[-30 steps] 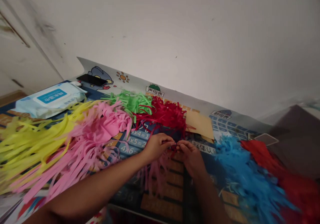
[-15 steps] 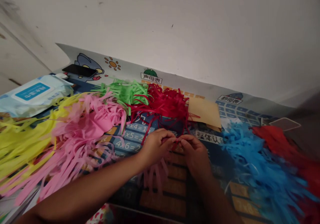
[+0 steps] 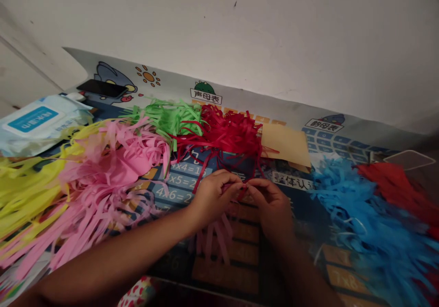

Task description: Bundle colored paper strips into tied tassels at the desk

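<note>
The left hand (image 3: 217, 195) pinches pink strips (image 3: 223, 240) that hang below its palm; the right hand (image 3: 274, 204) pinches what looks like their end (fingertips partly hide it). Steady, close pinches suit this, clear of the red streamers (image 3: 233, 131) just beyond.

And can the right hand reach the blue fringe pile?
Probably yes: the blue fringe pile lies to the right of the right hand, and I see only printed mat between them. That hand looks busy pinching a reddish strip, though.
</note>
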A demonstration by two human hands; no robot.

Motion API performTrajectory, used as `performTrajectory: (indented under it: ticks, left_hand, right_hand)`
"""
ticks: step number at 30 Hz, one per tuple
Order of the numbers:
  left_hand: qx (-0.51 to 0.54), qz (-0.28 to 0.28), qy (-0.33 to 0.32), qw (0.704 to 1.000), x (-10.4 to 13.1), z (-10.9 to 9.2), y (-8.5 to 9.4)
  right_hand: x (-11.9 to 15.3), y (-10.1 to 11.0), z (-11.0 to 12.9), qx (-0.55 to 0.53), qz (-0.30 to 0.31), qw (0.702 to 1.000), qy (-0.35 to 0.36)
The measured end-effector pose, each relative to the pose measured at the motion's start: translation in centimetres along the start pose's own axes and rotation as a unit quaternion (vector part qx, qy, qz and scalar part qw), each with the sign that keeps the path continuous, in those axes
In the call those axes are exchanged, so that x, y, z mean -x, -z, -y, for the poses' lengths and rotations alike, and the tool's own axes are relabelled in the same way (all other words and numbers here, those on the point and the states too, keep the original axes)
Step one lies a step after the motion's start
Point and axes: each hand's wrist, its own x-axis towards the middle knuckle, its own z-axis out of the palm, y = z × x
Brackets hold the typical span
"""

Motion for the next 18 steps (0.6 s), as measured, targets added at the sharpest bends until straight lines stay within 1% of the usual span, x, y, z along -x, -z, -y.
performTrajectory:
  ticks: [5,8,9,13,14,16,18]
  left_hand:
    - [-0.011,0.004,-0.001,1.0,0.25,-0.07,-0.03]
    - [-0.027,0.006,-0.016,1.0,0.42,0.06,-0.14]
    - [-0.035,0.006,-0.023,0.999,0.45,0.12,-0.18]
    - [-0.059,0.015,-0.058,0.996,0.52,0.21,-0.26]
    - [-0.057,0.019,-0.064,0.996,0.53,0.17,-0.27]
    - [-0.046,0.025,-0.07,0.996,0.57,0.07,-0.27]
    - [-0.044,0.026,-0.064,0.997,0.62,-0.04,-0.26]
  right_hand:
    - [0.1,0.01,-0.09,0.013,0.022,1.0,0.015]
    - [0.21,0.18,-0.41,0.029,0.02,0.999,0.023]
    - [0.24,0.25,-0.48,0.044,0.018,0.998,0.031]
    - [0.23,0.44,-0.48,0.119,0.002,0.988,0.099]
    - [0.22,0.44,-0.45,0.114,0.001,0.989,0.097]
    - [0.19,0.41,-0.45,0.073,0.006,0.995,0.065]
    - [0.22,0.4,-0.55,0.043,0.019,0.998,0.046]
